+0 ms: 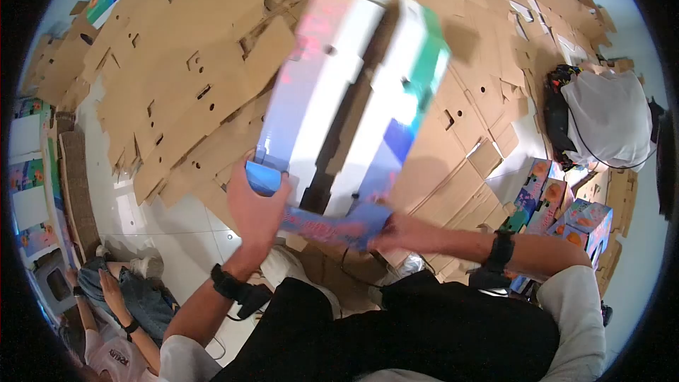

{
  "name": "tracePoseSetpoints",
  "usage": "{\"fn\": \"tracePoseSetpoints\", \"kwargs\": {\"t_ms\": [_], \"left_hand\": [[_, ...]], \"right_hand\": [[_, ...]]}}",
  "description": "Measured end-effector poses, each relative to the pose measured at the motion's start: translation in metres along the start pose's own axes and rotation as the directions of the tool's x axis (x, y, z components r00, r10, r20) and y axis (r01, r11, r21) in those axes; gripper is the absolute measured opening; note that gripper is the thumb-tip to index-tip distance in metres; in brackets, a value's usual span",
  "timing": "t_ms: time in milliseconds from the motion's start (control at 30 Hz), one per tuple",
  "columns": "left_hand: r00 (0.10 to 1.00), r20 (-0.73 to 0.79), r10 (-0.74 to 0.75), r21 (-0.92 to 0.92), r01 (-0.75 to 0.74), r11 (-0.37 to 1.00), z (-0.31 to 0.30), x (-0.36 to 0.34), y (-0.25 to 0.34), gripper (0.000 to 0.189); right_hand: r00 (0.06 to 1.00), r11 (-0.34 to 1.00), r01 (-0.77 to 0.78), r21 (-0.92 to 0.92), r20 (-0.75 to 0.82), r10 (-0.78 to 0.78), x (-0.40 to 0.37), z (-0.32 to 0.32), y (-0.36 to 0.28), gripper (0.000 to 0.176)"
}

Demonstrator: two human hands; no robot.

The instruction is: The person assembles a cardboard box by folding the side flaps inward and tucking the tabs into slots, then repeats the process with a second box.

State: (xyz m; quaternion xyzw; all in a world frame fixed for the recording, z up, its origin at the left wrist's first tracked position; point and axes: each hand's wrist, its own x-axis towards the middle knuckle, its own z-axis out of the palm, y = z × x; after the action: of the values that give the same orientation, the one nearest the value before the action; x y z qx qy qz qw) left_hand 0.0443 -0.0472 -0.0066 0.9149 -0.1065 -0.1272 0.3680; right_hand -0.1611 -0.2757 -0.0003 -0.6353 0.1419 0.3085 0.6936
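I hold a large printed cardboard box [353, 106], white, blue and pink with a green edge, tilted up in front of me and blurred by motion. My left hand [253, 209] grips its lower left corner by a blue flap. My right hand [396, 232] holds the lower right flap at the box's bottom edge. A dark gap runs down the box's middle between its flaps. Both wrists wear black bands.
Flat brown cardboard sheets [184, 78] cover the floor ahead. Folded printed boxes [559, 212] stand at the right near a white bag [612, 117]. Another person [120, 311] sits on the floor at lower left. Stacked printed sheets [28, 170] line the left edge.
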Motion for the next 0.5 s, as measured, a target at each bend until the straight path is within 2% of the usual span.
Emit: {"fn": "tracePoseSetpoints", "kwargs": {"t_ms": [33,67,133,167,233,300,333,367,467,500], "left_hand": [[0.994,0.051,0.096,0.031,-0.098,0.995,-0.01,0.006,-0.008,0.074],[0.978,0.105,0.181,0.054,-0.187,0.981,-0.018,0.008,-0.016,0.072],[0.834,0.252,0.491,0.071,-0.522,0.85,-0.029,0.014,-0.025,0.071],[0.708,0.325,0.627,0.061,-0.677,0.733,-0.033,0.021,-0.026,0.07],[0.643,0.415,0.644,0.042,-0.72,0.692,-0.036,0.028,-0.018,0.07],[0.612,0.438,0.658,0.037,-0.744,0.668,-0.038,0.032,-0.013,0.072],[0.615,0.446,0.65,0.042,-0.739,0.672,-0.036,0.034,-0.017,0.076],[0.62,0.461,0.635,0.07,-0.739,0.671,-0.034,0.031,-0.017,0.076],[0.658,0.489,0.573,0.175,-0.717,0.675,-0.038,0.023,-0.014,0.077],[0.676,0.497,0.544,0.203,-0.701,0.684,-0.038,0.018,-0.011,0.079]], "right_hand": [[0.982,0.999,-0.009,-0.041,0.189,0.017,0.001,0.013,0.004,0.062],[0.844,0.957,-0.046,-0.285,0.501,0.19,-0.001,0.015,-0.02,0.056],[0.705,0.821,0.076,-0.565,0.613,0.356,0.0,0.014,-0.059,0.054],[0.639,0.723,0.166,-0.67,0.632,0.439,0.004,0.009,-0.075,0.053],[0.802,0.758,0.18,-0.627,0.54,0.256,0.006,-0.009,-0.091,0.048],[0.945,0.842,0.203,-0.5,0.324,-0.035,0.01,-0.029,-0.13,0.053],[0.949,0.667,0.314,-0.676,0.226,-0.218,0.013,-0.038,-0.14,0.061],[0.896,0.441,0.358,-0.823,0.17,-0.409,0.014,-0.044,-0.145,0.07],[0.912,0.025,0.199,-0.98,0.176,-0.37,0.029,-0.063,-0.12,0.089],[0.905,-0.029,0.173,-0.984,0.171,-0.39,0.035,-0.063,-0.108,0.093]]}}
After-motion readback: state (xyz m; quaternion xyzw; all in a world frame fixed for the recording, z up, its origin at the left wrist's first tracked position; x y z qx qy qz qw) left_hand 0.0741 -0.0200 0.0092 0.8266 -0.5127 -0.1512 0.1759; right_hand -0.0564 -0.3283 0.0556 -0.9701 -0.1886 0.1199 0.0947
